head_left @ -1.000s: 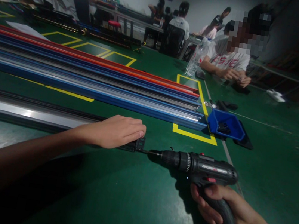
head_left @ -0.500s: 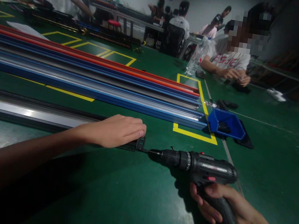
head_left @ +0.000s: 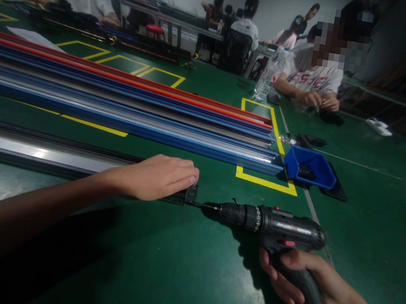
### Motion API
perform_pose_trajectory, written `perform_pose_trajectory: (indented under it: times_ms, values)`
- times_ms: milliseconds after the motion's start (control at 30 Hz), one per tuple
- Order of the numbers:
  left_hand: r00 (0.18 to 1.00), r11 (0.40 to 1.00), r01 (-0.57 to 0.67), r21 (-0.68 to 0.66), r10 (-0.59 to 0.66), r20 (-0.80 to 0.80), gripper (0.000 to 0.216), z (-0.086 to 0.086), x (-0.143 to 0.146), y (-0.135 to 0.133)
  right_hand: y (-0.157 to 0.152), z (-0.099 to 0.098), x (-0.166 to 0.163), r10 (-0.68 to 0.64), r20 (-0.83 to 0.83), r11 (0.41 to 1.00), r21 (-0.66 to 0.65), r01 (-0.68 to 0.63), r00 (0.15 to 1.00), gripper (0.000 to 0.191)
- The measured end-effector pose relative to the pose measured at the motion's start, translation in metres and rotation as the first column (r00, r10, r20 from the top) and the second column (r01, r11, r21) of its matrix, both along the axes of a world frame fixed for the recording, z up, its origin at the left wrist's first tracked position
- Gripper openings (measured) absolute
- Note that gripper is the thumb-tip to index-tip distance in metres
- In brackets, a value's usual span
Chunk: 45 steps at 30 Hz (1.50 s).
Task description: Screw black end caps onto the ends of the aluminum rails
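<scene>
My left hand (head_left: 164,177) is wrapped over the right end of a long black-and-silver metal profile (head_left: 41,151) lying on the green table. A small black end piece (head_left: 191,195) shows just past my fingertips. My right hand (head_left: 289,278) grips the handle of a black cordless drill (head_left: 291,228) with red buttons, forefinger near the trigger. The drill lies level and points left. Its thin bit (head_left: 209,206) reaches to the end piece; whether it sits in a screw there is too small to tell. A small screw (head_left: 234,200) stands by the chuck.
Several blue, dark and orange profiles (head_left: 175,134) lie behind my hands. A blue bin (head_left: 310,168) with dark parts sits past their right ends. A plastic bottle (head_left: 266,77) stands at the back. A co-worker's hands (head_left: 319,99) are across the table; other people sit farther off.
Almost nothing differs. The drill's body has shifted very slightly right in the picture, while my left hand stays on the profile's end. The co-worker's hands across the table have moved a little.
</scene>
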State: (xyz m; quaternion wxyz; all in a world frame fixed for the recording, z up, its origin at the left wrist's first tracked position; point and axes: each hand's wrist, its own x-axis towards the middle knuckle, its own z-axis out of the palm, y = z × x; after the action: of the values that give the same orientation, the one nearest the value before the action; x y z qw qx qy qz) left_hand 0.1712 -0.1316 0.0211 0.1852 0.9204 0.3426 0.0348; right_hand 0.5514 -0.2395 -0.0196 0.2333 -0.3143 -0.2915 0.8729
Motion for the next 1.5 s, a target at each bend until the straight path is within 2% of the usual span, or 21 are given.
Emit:
perform_pose_trajectory:
  times_ms: [333, 700, 1000, 1233, 1500]
  values:
    - [1.0, 1.0, -0.007, -0.015, 0.007, 0.009, 0.046, -0.001, -0.001, 0.001, 0.0, 0.001, 0.002, -0.001, 0.063, 1.0, -0.003, 0.001, 0.998, 0.029]
    - [1.0, 1.0, -0.012, -0.02, 0.012, -0.023, 0.046, 0.001, 0.0, 0.0, 0.001, -0.003, 0.001, 0.021, -0.062, 0.999, 0.031, -0.019, 0.998, 0.028]
    - [0.999, 0.999, -0.015, -0.042, 0.014, -0.03, 0.046, 0.001, 0.0, 0.0, -0.001, -0.003, 0.003, -0.007, 0.022, 1.0, 0.007, 0.007, 1.0, 0.03]
    - [0.999, 0.999, -0.012, -0.034, 0.011, -0.033, 0.046, 0.0, 0.0, 0.0, 0.001, -0.009, 0.005, 0.008, -0.05, 1.0, 0.028, -0.007, 0.999, 0.026]
    - [0.999, 0.999, -0.015, -0.037, 0.014, -0.029, 0.045, -0.001, 0.0, 0.001, 0.0, -0.005, 0.004, -0.004, -0.045, 1.0, 0.009, 0.005, 0.999, 0.025]
